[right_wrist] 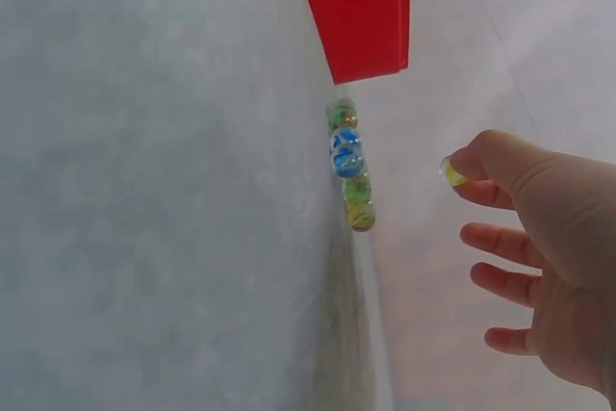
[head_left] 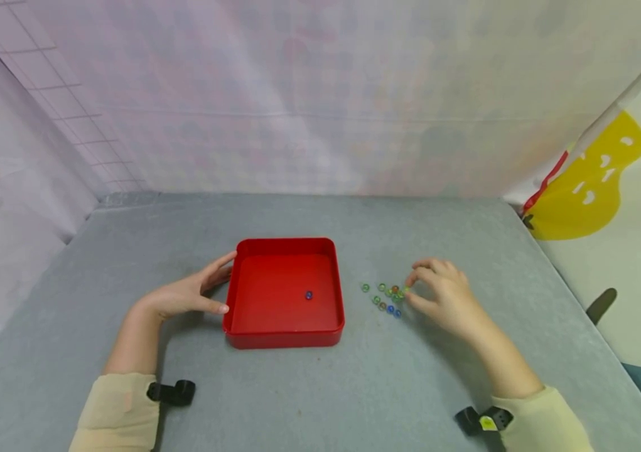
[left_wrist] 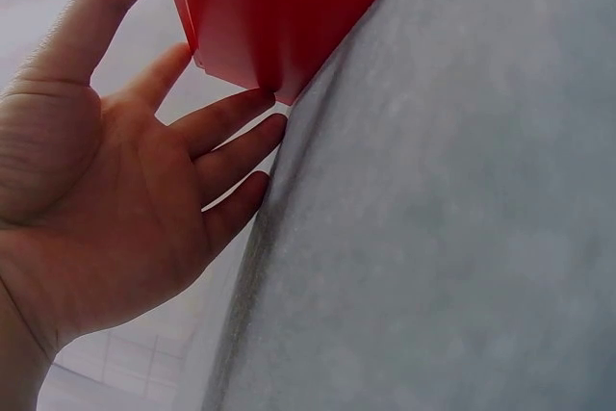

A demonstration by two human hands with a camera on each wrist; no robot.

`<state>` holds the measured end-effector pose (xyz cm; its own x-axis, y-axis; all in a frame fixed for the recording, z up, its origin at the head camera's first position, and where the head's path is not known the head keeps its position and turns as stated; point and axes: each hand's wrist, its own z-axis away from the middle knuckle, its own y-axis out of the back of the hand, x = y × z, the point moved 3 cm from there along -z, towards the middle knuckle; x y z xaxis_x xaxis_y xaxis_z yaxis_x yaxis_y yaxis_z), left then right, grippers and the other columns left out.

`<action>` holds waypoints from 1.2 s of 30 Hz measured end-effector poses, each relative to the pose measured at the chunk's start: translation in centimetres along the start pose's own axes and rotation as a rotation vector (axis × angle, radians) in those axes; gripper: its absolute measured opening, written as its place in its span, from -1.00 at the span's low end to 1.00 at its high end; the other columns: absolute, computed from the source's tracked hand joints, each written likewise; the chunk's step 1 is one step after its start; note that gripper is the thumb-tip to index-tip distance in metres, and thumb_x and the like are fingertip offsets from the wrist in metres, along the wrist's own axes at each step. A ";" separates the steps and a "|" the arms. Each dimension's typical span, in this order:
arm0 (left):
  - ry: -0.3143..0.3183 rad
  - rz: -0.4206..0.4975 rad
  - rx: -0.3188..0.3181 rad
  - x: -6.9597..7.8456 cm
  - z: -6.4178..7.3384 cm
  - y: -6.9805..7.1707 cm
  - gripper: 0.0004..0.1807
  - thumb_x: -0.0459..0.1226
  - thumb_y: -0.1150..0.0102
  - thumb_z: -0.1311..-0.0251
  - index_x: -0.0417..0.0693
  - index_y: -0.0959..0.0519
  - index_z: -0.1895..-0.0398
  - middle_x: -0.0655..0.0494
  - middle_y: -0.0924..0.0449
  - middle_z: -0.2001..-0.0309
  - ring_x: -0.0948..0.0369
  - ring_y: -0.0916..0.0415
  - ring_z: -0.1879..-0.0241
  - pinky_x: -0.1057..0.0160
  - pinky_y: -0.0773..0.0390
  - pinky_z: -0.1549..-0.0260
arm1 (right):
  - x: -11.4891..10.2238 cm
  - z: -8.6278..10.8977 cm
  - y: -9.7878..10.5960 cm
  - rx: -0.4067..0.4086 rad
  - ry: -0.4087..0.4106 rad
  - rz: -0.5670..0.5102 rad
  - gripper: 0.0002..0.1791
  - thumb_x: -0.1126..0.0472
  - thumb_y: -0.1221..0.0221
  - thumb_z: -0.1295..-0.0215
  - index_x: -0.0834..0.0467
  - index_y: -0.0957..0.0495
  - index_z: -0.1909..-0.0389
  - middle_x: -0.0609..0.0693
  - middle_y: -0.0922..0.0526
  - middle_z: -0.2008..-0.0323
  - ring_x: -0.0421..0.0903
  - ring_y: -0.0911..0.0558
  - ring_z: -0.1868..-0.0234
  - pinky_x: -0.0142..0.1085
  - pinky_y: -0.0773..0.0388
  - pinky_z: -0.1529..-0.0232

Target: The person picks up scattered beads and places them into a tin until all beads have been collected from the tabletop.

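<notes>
A square red tray [head_left: 283, 339] with low walls rests on the grey cloth, holding one dark blue marble [head_left: 309, 295]. Against its left wall lies my left hand [head_left: 193, 294], thumb and fingertips touching the side with the fingers spread. The left wrist view shows those fingers [left_wrist: 236, 161] mostly straight by the tray's corner. To the right of the tray, my right hand [head_left: 444, 298] pinches a clear marble with yellow inside [right_wrist: 451, 172] between thumb and index finger, above the cloth. Several green, brown and blue marbles [head_left: 390, 309] lie loosely grouped between that hand and the tray.
Grey cloth [head_left: 309, 402] covers the table. A pale patterned curtain [head_left: 309, 113] hangs along the back, and a white sheet with a yellow printed shape [head_left: 586, 188] hangs on the right. Black wrist cameras [head_left: 173, 393] sit at both sleeves.
</notes>
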<state>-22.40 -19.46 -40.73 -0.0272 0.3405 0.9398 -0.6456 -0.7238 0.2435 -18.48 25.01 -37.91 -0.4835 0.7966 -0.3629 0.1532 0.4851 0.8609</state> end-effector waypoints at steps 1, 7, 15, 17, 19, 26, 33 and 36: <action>0.000 0.001 0.000 0.0 0.0 0.0 0.08 -0.29 -0.35 -0.11 0.19 0.18 -0.54 -0.08 0.21 -0.51 -0.10 0.27 -0.45 -0.27 -0.14 -0.19 | -0.1 -0.1 0.0 0.002 0.003 -0.002 -0.83 0.26 -0.36 -0.06 0.07 -0.56 0.35 0.20 -0.53 0.02 0.22 -0.39 -0.03 0.20 -0.18 -0.01; -0.006 -0.002 -0.006 0.0 0.1 0.0 0.08 -0.30 -0.34 -0.11 0.18 0.19 -0.54 -0.09 0.22 -0.51 -0.10 0.28 -0.45 -0.27 -0.09 -0.21 | -0.9 -0.5 0.2 0.022 0.010 -0.010 -0.84 0.27 -0.36 -0.06 0.08 -0.56 0.36 0.20 -0.53 0.02 0.22 -0.40 -0.03 0.19 -0.18 -0.01; -0.004 -0.012 -0.007 -0.1 0.1 0.0 0.07 -0.29 -0.33 -0.13 0.18 0.20 -0.54 -0.09 0.23 -0.51 -0.11 0.28 -0.45 -0.27 -0.13 -0.20 | -1.6 -0.8 0.2 0.031 0.010 -0.024 -0.82 0.26 -0.38 -0.05 0.06 -0.55 0.39 0.20 -0.53 0.01 0.24 -0.39 -0.05 0.20 -0.17 -0.02; -0.010 -0.014 -0.008 -0.1 0.1 0.1 0.07 -0.30 -0.32 -0.13 0.17 0.20 -0.54 -0.10 0.23 -0.51 -0.11 0.28 -0.45 -0.27 -0.12 -0.20 | -1.8 -0.9 0.2 0.031 0.015 -0.025 -0.82 0.25 -0.38 -0.05 0.06 -0.55 0.39 0.21 -0.53 0.01 0.24 -0.39 -0.05 0.21 -0.17 -0.03; -0.017 -0.012 -0.011 -0.1 0.1 0.1 0.07 -0.30 -0.32 -0.13 0.17 0.20 -0.54 -0.10 0.23 -0.51 -0.11 0.29 -0.45 -0.28 -0.09 -0.21 | -2.0 -0.9 0.2 0.028 0.017 -0.026 -0.82 0.24 -0.38 -0.05 0.06 -0.55 0.39 0.21 -0.53 0.01 0.23 -0.39 -0.05 0.22 -0.16 -0.04; -0.021 -0.005 -0.016 -0.2 0.1 0.1 0.07 -0.29 -0.32 -0.13 0.18 0.21 -0.54 -0.09 0.23 -0.51 -0.11 0.29 -0.45 -0.28 -0.10 -0.20 | -2.4 -1.2 0.2 0.020 0.023 -0.025 -0.83 0.25 -0.36 -0.06 0.06 -0.55 0.38 0.20 -0.53 0.00 0.23 -0.38 -0.07 0.21 -0.15 -0.06; -0.022 -0.001 -0.015 -0.1 0.2 0.0 0.07 -0.30 -0.32 -0.14 0.17 0.21 -0.54 -0.10 0.23 -0.51 -0.11 0.29 -0.45 -0.29 -0.09 -0.20 | -3.0 -1.7 0.3 0.020 0.036 -0.022 -0.84 0.23 -0.34 -0.07 0.04 -0.55 0.36 0.17 -0.53 -0.01 0.23 -0.37 -0.09 0.23 -0.12 -0.10; -0.014 -0.003 -0.012 0.0 0.2 0.0 0.06 -0.30 -0.32 -0.14 0.18 0.21 -0.54 -0.09 0.23 -0.51 -0.11 0.29 -0.45 -0.30 -0.08 -0.20 | -3.3 -1.9 0.2 0.018 0.044 -0.025 -0.85 0.23 -0.33 -0.07 0.05 -0.55 0.36 0.17 -0.53 -0.01 0.23 -0.37 -0.10 0.23 -0.12 -0.10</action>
<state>-22.26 -19.55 -40.73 -0.0148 0.3341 0.9424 -0.6546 -0.7157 0.2434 -18.46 21.78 -35.82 -0.5248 0.7678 -0.3674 0.1564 0.5113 0.8451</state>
